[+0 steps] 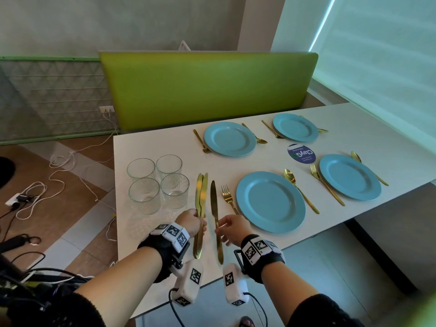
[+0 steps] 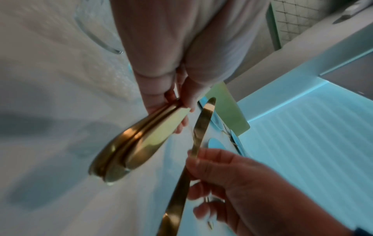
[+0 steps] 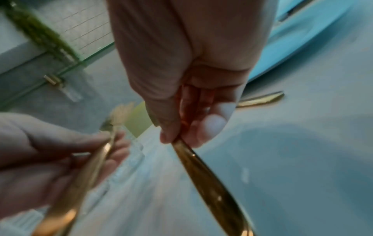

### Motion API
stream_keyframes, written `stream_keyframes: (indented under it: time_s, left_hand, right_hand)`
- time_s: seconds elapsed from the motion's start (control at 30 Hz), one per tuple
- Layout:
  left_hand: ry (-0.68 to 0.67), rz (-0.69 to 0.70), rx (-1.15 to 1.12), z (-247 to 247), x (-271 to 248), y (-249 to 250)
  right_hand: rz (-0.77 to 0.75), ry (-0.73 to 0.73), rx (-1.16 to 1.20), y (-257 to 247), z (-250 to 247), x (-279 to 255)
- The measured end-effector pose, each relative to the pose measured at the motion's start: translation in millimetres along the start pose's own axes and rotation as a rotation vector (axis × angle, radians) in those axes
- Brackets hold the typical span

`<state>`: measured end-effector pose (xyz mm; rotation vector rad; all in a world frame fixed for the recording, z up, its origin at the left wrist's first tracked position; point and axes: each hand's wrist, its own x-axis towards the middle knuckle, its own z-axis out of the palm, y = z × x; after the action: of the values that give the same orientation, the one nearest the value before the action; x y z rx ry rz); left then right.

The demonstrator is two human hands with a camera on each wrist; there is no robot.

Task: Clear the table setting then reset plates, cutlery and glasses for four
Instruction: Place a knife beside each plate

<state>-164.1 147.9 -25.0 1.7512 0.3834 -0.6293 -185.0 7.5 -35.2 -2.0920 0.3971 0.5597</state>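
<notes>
My left hand [image 1: 193,220] grips a bundle of gold knives [image 1: 200,197] above the near left part of the white table [image 1: 165,142]; the same bundle [image 2: 133,143] fills the left wrist view. My right hand [image 1: 230,226] pinches a single gold knife [image 1: 215,208] just right of the bundle, its blade pointing away from me. The right wrist view shows that knife [image 3: 203,172] between thumb and fingers. Several blue plates lie on the table, the nearest plate [image 1: 271,201] to the right of my hands, with a gold fork [image 1: 228,199] and a spoon [image 1: 299,190] beside it.
Several empty glasses [image 1: 157,182] stand grouped at the table's left edge, close to my left hand. The other plates, such as the far one [image 1: 230,139], have gold cutlery alongside. A round blue sticker [image 1: 302,154] sits mid-table. A green bench back [image 1: 207,88] lies behind. Cables trail on the floor [image 1: 54,175].
</notes>
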Motion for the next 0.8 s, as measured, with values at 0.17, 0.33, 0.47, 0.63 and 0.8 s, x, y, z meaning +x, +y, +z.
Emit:
stream_keyframes:
  time_s: [0.17, 0.33, 0.47, 0.63, 0.8]
  left_hand:
    - [-0.009, -0.020, -0.130, -12.1, -1.9, 11.6]
    - [-0.007, -0.010, -0.128, -18.2, -1.2, 18.9]
    - [-0.013, -0.001, -0.109, -18.9, 0.9, 22.3]
    - [0.000, 0.031, -0.057, -15.1, 2.7, 20.7]
    - [0.018, 0.055, -0.044, -13.8, 1.3, 22.0]
  right_hand:
    - [0.050, 0.133, -0.236, 2.5, -10.7, 12.3]
    - [0.081, 0.196, -0.424, 1.7, -12.8, 21.1]
    - [0.118, 0.267, -0.471, 0.1, -9.5, 26.9]
    - [0.134, 0.321, -0.475, -3.7, -6.6, 35.1]
    - [0.141, 0.333, -0.500, -5.3, -6.0, 41.1]
